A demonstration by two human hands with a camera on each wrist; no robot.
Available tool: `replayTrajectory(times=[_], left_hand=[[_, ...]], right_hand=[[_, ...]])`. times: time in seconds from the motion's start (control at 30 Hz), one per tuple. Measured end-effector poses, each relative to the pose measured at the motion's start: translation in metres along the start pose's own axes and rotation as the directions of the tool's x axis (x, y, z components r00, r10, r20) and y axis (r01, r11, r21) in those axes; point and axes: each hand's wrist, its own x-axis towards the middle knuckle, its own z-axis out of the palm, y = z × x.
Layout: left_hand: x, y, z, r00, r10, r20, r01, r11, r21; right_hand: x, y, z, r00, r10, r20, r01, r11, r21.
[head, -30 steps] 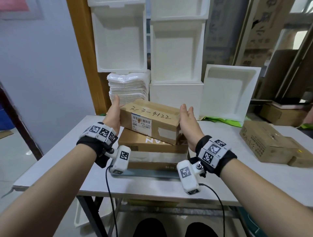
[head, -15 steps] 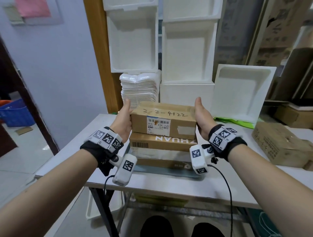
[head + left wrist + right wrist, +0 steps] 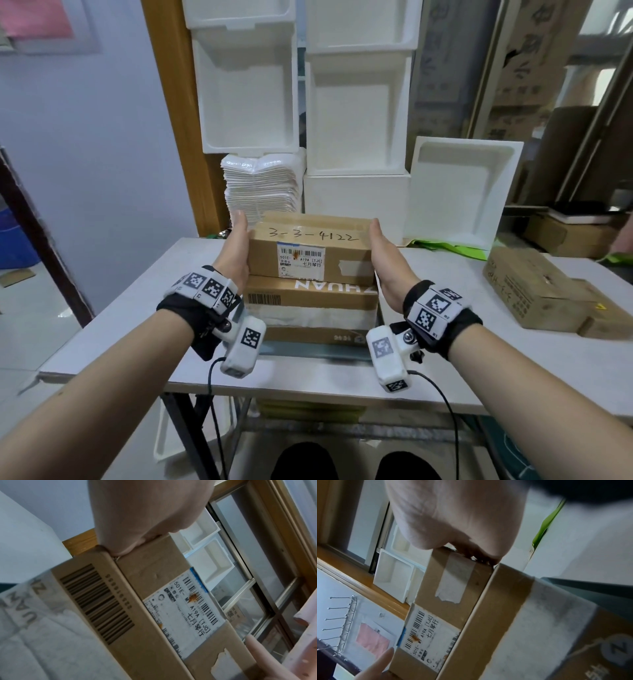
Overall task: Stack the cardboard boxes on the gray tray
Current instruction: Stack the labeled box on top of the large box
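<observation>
A cardboard box marked 3-3-4122 (image 3: 310,253) lies squarely on a larger cardboard box (image 3: 311,301), which sits on the gray tray (image 3: 308,351) at the table's front. My left hand (image 3: 236,250) presses flat against the top box's left end and my right hand (image 3: 383,253) against its right end, fingers straight and thumbs up. In the left wrist view the palm (image 3: 145,513) meets the top box (image 3: 171,588) above the lower box (image 3: 96,615). The right wrist view shows the right palm (image 3: 462,513) on the top box (image 3: 450,595), with the tray (image 3: 599,591) beneath.
Another cardboard box (image 3: 534,294) and a smaller one (image 3: 606,318) lie on the white table (image 3: 120,325) to the right. White foam trays (image 3: 459,192) and a stack of white packs (image 3: 260,185) stand behind the stack.
The top box, held skewed over the lower box a second ago, has turned straight and now lies aligned on it. Both hands stayed on its ends.
</observation>
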Motion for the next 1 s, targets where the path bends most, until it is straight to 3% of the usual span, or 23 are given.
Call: replayTrajectory(times=[0.7, 0.87, 1.0], left_hand=[[-0.005, -0.008, -0.007, 0.999, -0.012, 0.034, 0.010, 0.999, 0.053], [-0.005, -0.006, -0.014, 0.997, -0.029, 0.067, 0.030, 0.999, -0.018], [0.006, -0.020, -0.041, 0.996, -0.092, -0.019, 0.092, 0.996, -0.004]], right_hand=[[-0.004, 0.001, 0.008, 0.996, -0.086, -0.021, 0.085, 0.995, -0.045], [-0.007, 0.000, 0.004, 0.999, -0.046, -0.019, 0.046, 0.999, 0.008], [-0.011, -0.002, -0.007, 0.997, 0.034, -0.073, -0.027, 0.995, 0.099]])
